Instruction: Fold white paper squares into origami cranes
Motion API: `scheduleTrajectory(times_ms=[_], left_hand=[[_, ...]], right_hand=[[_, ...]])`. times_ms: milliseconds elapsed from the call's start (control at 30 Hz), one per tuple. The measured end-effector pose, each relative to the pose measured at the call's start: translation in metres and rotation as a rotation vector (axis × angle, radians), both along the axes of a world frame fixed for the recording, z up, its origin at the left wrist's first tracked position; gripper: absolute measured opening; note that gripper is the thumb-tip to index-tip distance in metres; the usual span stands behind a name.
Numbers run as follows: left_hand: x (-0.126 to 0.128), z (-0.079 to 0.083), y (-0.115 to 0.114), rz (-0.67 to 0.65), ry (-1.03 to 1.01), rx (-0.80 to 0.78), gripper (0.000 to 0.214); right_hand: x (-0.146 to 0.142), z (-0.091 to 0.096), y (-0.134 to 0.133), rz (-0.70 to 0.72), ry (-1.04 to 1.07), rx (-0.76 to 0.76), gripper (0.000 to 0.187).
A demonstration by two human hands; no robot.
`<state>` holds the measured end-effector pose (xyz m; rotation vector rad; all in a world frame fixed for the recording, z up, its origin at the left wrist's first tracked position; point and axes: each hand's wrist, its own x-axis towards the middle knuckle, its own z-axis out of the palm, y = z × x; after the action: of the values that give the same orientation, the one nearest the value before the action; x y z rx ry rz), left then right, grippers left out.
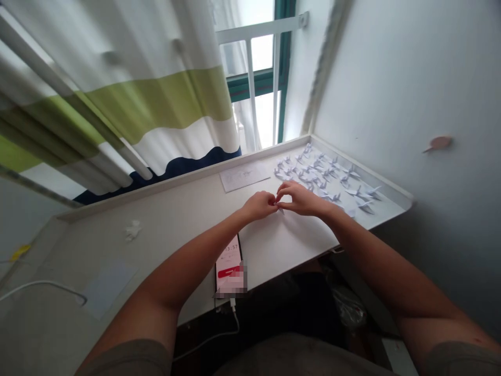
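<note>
Above the white desk (188, 209), both my hands meet over a small piece of folded white paper (280, 210), whose pointed end shows below the fingers. My left hand (260, 205) is closed with its fingertips pinching the paper from the left. From the right, my right hand (296, 198) pinches it between thumb and forefinger. Most of the folded paper is hidden by the fingers. Just beyond my right hand, several folded paper cranes (331, 169) stand in a cluster at the desk's right corner.
A printed sheet (245, 176) lies near the back rim. A phone (230, 274) with a charging cable (236, 318) rests by my left forearm. Crumpled white paper (133, 230) and a pale sheet (107, 287) are at the left. Raised rims border the desk, with curtain (156, 104) and wall behind.
</note>
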<state>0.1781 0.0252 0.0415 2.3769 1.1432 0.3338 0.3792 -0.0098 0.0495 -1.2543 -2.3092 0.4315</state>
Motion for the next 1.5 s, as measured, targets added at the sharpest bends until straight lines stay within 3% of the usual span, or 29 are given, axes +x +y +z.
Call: scheduleTrajectory(times_ms=[167, 367, 733, 1100, 1300, 1400, 1500], left_hand=[[0.053, 0.007, -0.002, -0.105, 0.137, 0.062, 0.019], [0.085, 0.013, -0.008, -0.14, 0.216, 0.116, 0.019], [0.088, 0.02, -0.011, -0.136, 0.323, 0.147, 0.008], [0.09, 0.02, -0.012, -0.133, 0.329, 0.143, 0.012], [0.069, 0.034, -0.01, -0.059, 0.142, 0.064, 0.027], [0.031, 0.037, -0.005, 0.011, -0.073, -0.037, 0.022], [-0.029, 0.029, -0.004, 0.146, -0.284, -0.038, 0.02]], right_hand=[[0.042, 0.002, -0.017, -0.09, -0.074, 0.021, 0.006], [0.069, 0.006, -0.029, -0.137, -0.114, 0.066, 0.01], [0.069, -0.017, -0.019, -0.03, -0.03, 0.107, 0.011], [0.082, -0.011, -0.03, -0.098, -0.113, 0.103, 0.014], [0.082, -0.004, -0.033, -0.144, -0.079, 0.183, 0.012], [0.068, 0.0, -0.031, -0.125, -0.04, 0.238, 0.016], [0.038, -0.001, -0.022, -0.054, 0.05, 0.262, 0.018]])
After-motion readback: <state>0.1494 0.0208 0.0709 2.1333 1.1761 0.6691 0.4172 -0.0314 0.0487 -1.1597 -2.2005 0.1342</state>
